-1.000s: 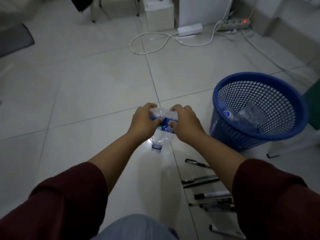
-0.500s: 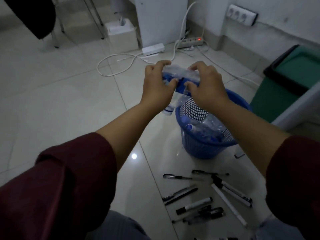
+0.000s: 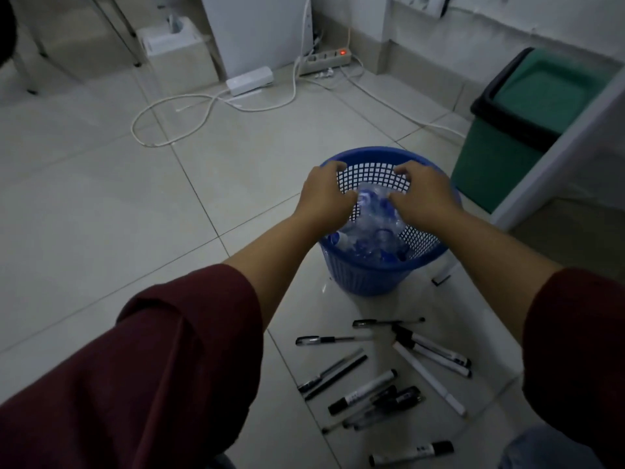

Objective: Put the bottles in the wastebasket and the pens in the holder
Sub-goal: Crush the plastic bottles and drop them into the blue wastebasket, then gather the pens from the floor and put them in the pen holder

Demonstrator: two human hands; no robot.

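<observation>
A blue mesh wastebasket [image 3: 367, 277] stands on the tiled floor ahead of me, with several crushed clear bottles [image 3: 368, 243] inside. My left hand [image 3: 324, 194] and my right hand [image 3: 424, 196] hover over its mouth with fingers spread. Between the two thumbs a crumpled clear bottle with a blue label [image 3: 372, 206] lies on top of the pile; neither hand seems to grip it. Several pens and markers [image 3: 368, 389] lie scattered on the floor in front of the basket. No pen holder is in view.
A green bin with a black rim [image 3: 507, 157] stands right of the basket, beside a white furniture edge [image 3: 558, 157]. At the back, a white cable loop [image 3: 189, 106], a power strip [image 3: 324, 59] and a white box [image 3: 179, 52] sit on the floor.
Both hands carried the crushed bottle from the floor on the left up and over the basket, lowered it into the mouth, then spread their fingers off it.
</observation>
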